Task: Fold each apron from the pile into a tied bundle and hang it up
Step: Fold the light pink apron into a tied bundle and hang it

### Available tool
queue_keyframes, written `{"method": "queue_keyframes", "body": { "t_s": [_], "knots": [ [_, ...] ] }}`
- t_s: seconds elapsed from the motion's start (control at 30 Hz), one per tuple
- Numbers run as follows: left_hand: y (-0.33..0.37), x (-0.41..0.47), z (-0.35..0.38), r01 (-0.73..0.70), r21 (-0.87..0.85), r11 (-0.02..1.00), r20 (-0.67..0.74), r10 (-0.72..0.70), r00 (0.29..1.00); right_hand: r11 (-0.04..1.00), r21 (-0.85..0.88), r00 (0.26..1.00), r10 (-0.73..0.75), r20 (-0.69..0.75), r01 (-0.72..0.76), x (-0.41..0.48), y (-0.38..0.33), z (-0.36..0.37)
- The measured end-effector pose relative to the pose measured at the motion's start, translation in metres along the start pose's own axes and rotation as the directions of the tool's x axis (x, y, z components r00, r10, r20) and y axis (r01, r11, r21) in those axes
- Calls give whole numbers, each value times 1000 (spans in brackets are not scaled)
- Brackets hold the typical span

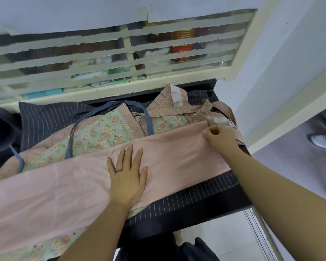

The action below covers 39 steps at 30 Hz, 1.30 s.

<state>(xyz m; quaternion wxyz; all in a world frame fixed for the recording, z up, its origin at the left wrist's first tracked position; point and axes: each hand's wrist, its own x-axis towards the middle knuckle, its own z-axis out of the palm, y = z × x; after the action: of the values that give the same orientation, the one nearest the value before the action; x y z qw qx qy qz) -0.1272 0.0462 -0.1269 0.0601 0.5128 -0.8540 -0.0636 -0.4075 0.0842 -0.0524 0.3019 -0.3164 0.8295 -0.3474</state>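
A pink apron [177, 159], folded into a long band with its plain lining up, lies across the black table. My left hand [127, 174] presses flat on its middle, fingers straight and spread. My right hand [217, 136] pinches the band's far right corner with curled fingers. Behind the band lies a pile of floral and pink dotted aprons [105, 132] with blue-grey straps [147, 117] and dotted ties [205, 108].
A dark pinstriped cloth [177, 202] covers the black table [205, 213] under the aprons. A slatted cream cabinet door [120, 53] stands right behind the table. At right are a white wall, tiled floor and a person's grey shoe [324, 141]. A dark purple object [0, 129] sits at left.
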Motion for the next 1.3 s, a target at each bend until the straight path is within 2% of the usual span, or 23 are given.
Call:
{"method": "queue_keyframes", "body": {
  "t_s": [0.07,0.13,0.17,0.2,0.23,0.27,0.3,0.33,0.37,0.4,0.47,0.53,0.63,0.73,0.8,0.87,0.93,1.0,1.03,1.07,1.13,1.2,1.3],
  "knots": [
    [0,-1,-1,24,7,1000,-4,-24,1000,999,-32,998,-15,-54,14,6,5,5],
    [0,-2,-1,45,2,999,-3,-45,999,995,-94,984,-3,-179,-14,2,13,9],
    [0,-2,-1,47,-2,999,-1,-47,999,986,-165,959,-72,-274,27,-2,15,12],
    [0,-2,-1,46,-4,999,3,-46,999,959,-253,920,-212,-331,131,-6,15,16],
    [0,-2,-1,42,-4,999,6,-42,999,903,-330,876,-376,-301,275,-10,12,21],
    [0,-1,-1,41,-3,999,11,-41,999,830,-374,850,-499,-170,413,-14,6,29],
    [-1,0,-1,38,0,999,19,-38,999,762,-396,835,-550,22,512,-19,-2,38],
    [-1,0,-1,32,4,999,31,-32,999,708,-428,825,-520,222,562,-22,-8,49],
    [-1,0,-1,22,9,1000,45,-22,999,657,-487,817,-449,361,576,-24,-9,59],
    [-1,0,-1,6,16,1000,58,-7,998,618,-550,825,-369,428,562,-23,-7,66],
    [-4,2,-3,-35,31,999,79,33,996,610,-645,879,-210,428,460,-18,2,72],
    [-11,3,-5,-53,45,998,89,49,995,618,-696,920,-125,371,365,-11,16,68],
    [-24,3,-10,-2,74,997,127,-7,992,595,-733,935,-97,341,329,-3,22,61],
    [-29,2,-13,-12,74,997,197,-3,980,583,-743,929,-54,367,328,-4,18,61],
    [-29,7,-19,-16,79,997,226,-3,974,614,-731,934,-29,356,298,-7,12,58],
    [-28,9,-25,-27,95,995,255,2,967,653,-695,939,-76,334,300,-18,-5,61],
    [-31,12,-35,-50,84,995,270,26,963,628,-616,878,-299,373,475,-40,-25,77],
    [-35,12,-45,-58,19,998,234,52,971,529,-455,698,-556,451,716,-68,-39,94],
    [-42,6,-49,-57,-32,998,206,62,976,467,-364,592,-629,504,806,-83,-41,103],
    [-50,0,-53,-71,-90,993,170,86,982,398,-290,492,-674,550,870,-94,-36,109],
    [-74,-21,-57,-150,-146,978,91,164,982,328,-188,363,-630,686,926,-112,-26,117],
    [-96,-46,-61,-245,-147,958,84,258,962,273,-196,324,-583,745,942,-118,-13,119],
    [-127,-82,-62,-330,-78,941,179,339,924,232,-304,381,-488,785,924,-119,-8,123]
  ]
}}
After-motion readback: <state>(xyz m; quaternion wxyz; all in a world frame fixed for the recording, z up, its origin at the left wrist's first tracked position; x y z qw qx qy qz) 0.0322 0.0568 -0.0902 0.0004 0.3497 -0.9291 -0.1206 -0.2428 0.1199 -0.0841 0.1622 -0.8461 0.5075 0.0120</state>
